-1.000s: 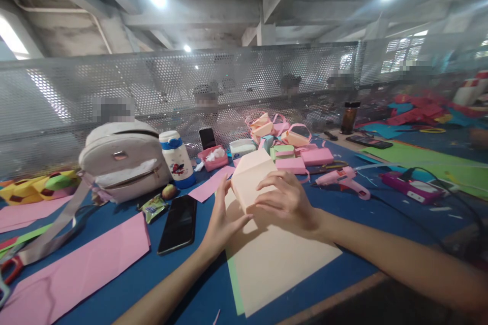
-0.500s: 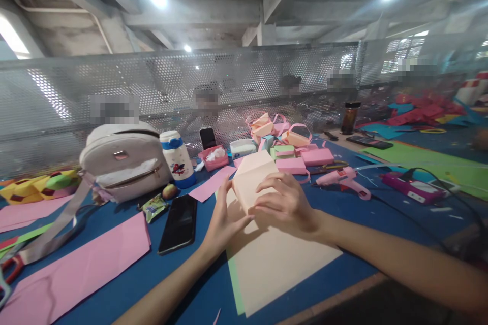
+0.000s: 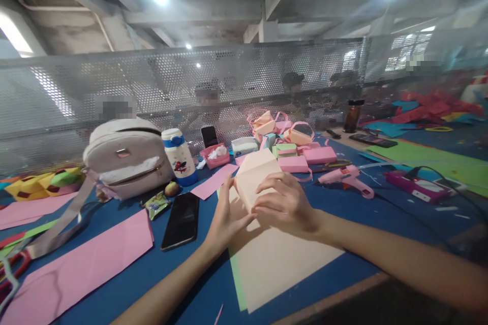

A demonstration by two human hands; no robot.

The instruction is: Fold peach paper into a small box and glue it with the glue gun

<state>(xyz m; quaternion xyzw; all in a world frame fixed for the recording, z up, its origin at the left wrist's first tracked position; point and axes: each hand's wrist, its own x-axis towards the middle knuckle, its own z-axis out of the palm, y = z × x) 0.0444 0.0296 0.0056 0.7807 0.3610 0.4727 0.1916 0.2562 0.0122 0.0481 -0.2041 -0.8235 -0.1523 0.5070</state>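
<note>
A folded cream paper piece (image 3: 254, 175) is held between both hands above flat cream sheets (image 3: 282, 264). My left hand (image 3: 229, 216) grips its left side and lower corner, the thumb reaching toward the fingertips of the other hand. My right hand (image 3: 285, 200) has its fingers curled over the right side and bottom edge of the folded paper. A green sheet (image 3: 237, 277) shows under the left edge of the cream sheets. Part of the folded piece is hidden behind the fingers.
On the left are pink sheets (image 3: 91, 259), a black phone (image 3: 181, 221), a grey backpack (image 3: 127, 157) and a bottle (image 3: 179, 157). A pink glue gun (image 3: 348, 179) and a purple power strip (image 3: 417, 186) lie right. Small paper boxes (image 3: 293, 164) stand behind the hands.
The whole view has shifted slightly. Both hands keep nearly the same hold on the folded cream paper.
</note>
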